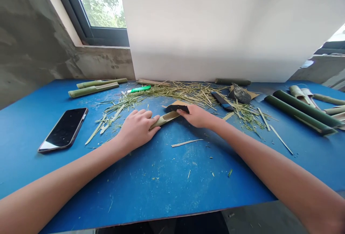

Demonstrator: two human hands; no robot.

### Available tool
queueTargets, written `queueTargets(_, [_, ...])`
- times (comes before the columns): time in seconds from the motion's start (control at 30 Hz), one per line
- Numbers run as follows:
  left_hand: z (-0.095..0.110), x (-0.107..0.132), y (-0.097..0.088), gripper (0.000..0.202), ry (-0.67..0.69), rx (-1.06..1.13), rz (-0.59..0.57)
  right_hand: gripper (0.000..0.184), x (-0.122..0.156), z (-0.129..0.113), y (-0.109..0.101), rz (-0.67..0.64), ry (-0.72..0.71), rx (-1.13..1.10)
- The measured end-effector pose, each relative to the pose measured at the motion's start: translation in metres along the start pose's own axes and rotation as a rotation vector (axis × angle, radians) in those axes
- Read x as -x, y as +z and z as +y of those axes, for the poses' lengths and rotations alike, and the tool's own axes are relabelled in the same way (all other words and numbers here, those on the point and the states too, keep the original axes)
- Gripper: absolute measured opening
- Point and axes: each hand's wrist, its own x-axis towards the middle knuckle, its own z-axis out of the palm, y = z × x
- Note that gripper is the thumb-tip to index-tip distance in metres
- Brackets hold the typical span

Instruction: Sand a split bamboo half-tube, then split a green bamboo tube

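Blue table (172, 183), centre | my left hand (137, 128) closed over the bamboo (165, 119), near end pinned flat, likely to steady it | my right hand (198, 116) pinches a dark sheet (176, 108) onto its far end | shavings (185, 92) beyond, phone (64, 129) left

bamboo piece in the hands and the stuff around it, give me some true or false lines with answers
1. The left hand holds the split bamboo piece down on the blue table. True.
2. The right hand is empty. False: it grips a dark sheet at the bamboo's far end.
3. A phone lies screen up, left of the left hand. True.
4. The table's right side holds nothing. False: dark green bamboo tubes lie there.
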Motion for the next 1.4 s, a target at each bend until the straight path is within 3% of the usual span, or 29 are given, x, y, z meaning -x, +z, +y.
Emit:
queueTargets(0.17, [0.005, 0.003, 0.001, 0.039, -0.025, -0.021, -0.001, 0.042, 0.003, -0.006, -0.002, 0.041, -0.141, -0.047])
queueTargets(0.23, [0.005, 0.002, 0.002, 0.039, -0.042, 0.0, -0.002, 0.04, 0.003, -0.008, 0.0, -0.014, -0.073, -0.031])
queueTargets(0.33, [0.004, 0.001, 0.003, 0.041, -0.051, 0.015, -0.003, 0.04, 0.001, -0.011, 0.004, 0.044, 0.01, 0.04])
queueTargets(0.4, [0.004, 0.0, 0.003, 0.04, -0.064, 0.041, -0.004, 0.042, 0.0, -0.013, 0.006, 0.079, -0.107, 0.004])
queueTargets(0.47, [0.004, 0.0, 0.003, 0.039, -0.075, 0.073, -0.006, 0.041, -0.001, -0.015, 0.005, 0.019, -0.16, -0.045])
queueTargets(0.53, [0.004, -0.001, 0.002, 0.038, -0.08, 0.09, -0.003, 0.038, -0.001, -0.016, 0.001, -0.065, -0.035, -0.011])
queueTargets(0.6, [0.005, -0.001, 0.002, 0.037, -0.081, 0.098, 0.001, 0.036, -0.002, -0.016, -0.002, -0.066, 0.089, 0.066])
queueTargets(0.73, [0.007, -0.002, 0.002, 0.031, -0.142, 0.189, -0.005, 0.036, -0.002, -0.015, -0.003, -0.004, -0.058, 0.076])
queueTargets(0.87, [0.008, -0.002, 0.002, 0.03, -0.195, 0.242, -0.003, 0.034, 0.001, -0.012, -0.002, -0.018, 0.086, 0.109])
queueTargets(0.97, [0.008, -0.002, 0.002, 0.028, -0.189, 0.242, -0.002, 0.037, 0.004, -0.012, 0.006, 0.071, -0.057, 0.042])
queueTargets(1.03, [0.006, -0.003, 0.003, 0.029, -0.192, 0.262, 0.001, 0.041, 0.004, -0.013, 0.012, 0.049, -0.188, -0.054])
queueTargets(1.17, [0.001, -0.008, 0.004, 0.031, -0.205, 0.294, 0.009, 0.04, -0.003, -0.013, 0.017, 0.03, -0.105, -0.066])
queueTargets(1.23, [0.0, -0.01, 0.004, 0.032, -0.218, 0.311, -0.001, 0.042, -0.005, -0.015, 0.015, 0.049, -0.133, -0.056])
queueTargets(1.33, [0.0, -0.012, 0.002, 0.033, -0.249, 0.353, -0.032, 0.042, -0.001, -0.018, 0.009, -0.025, -0.199, -0.102])
queueTargets(1.4, [0.001, -0.012, 0.002, 0.033, -0.264, 0.369, -0.042, 0.04, 0.003, -0.018, 0.007, -0.058, -0.117, -0.088])
